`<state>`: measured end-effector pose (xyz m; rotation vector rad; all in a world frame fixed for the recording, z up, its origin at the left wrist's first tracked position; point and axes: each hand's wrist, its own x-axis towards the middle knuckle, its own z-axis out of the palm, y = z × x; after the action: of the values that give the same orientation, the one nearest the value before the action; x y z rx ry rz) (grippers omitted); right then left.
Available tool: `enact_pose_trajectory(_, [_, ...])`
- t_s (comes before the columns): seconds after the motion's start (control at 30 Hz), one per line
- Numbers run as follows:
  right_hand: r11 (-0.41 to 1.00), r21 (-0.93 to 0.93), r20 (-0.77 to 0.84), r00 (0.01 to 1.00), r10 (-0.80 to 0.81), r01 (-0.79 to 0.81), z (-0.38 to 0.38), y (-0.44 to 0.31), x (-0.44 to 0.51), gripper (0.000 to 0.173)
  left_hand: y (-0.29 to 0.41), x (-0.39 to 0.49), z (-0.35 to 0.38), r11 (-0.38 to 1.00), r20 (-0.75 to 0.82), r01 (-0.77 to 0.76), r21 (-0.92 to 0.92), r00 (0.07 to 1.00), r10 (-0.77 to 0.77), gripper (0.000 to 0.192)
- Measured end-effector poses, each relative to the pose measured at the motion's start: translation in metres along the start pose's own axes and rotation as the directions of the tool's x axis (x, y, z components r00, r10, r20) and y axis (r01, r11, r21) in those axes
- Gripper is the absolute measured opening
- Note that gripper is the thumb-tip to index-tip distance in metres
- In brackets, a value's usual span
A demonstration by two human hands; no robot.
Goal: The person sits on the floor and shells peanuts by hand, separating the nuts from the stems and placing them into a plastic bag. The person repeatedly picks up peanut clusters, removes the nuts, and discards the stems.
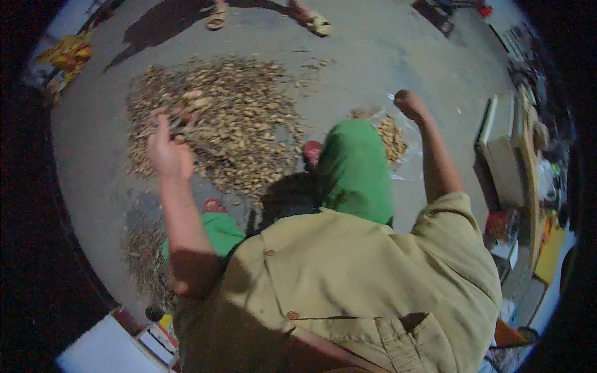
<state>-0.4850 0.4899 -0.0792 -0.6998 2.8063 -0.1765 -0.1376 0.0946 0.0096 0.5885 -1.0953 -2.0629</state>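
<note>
Over the left part of a wide heap of unshelled peanuts (pixel 252 126) is my left hand (pixel 171 151), blurred, one finger stretched out. Stems and pale peanuts lie by its fingertips; whether it holds any of them cannot be told. My right hand (pixel 410 105) is closed in a fist at the upper right, beside a clear plastic sheet or bag (pixel 410 165) on the floor. No object shows in that fist, though its inner side is hidden. A smaller pile of peanuts (pixel 392 140) rests on the plastic, partly behind my green-clad knee (pixel 357 172).
Another person's sandalled feet (pixel 318 24) stand beyond the heap, with a dark shadow. Dry stems (pixel 147 261) lie at lower left. Cardboard boxes (pixel 506 168) and mixed goods line the right side. A yellow bag (pixel 70 53) is at upper left; a white box (pixel 112 347) at bottom left.
</note>
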Motion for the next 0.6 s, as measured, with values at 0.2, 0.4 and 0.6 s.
enact_pose_trajectory(0.2, [0.544,0.754,0.005,0.824,-0.566,0.369,-0.039,-0.224,-0.035,0.024,0.002,0.004,0.004,0.997,-0.087,-0.052,-0.064,0.995,0.046,0.018])
enact_pose_trajectory(0.4, [0.242,0.914,-0.081,0.731,-0.678,0.327,-0.011,-0.360,-0.072,0.010,0.009,-0.001,0.007,0.991,-0.060,-0.080,-0.105,0.995,0.074,0.022])
enact_pose_trajectory(0.6, [0.221,0.939,-0.075,0.785,-0.615,0.263,0.032,-0.386,-0.064,0.015,0.011,-0.001,0.011,0.973,-0.118,-0.179,-0.143,0.980,0.163,0.022])
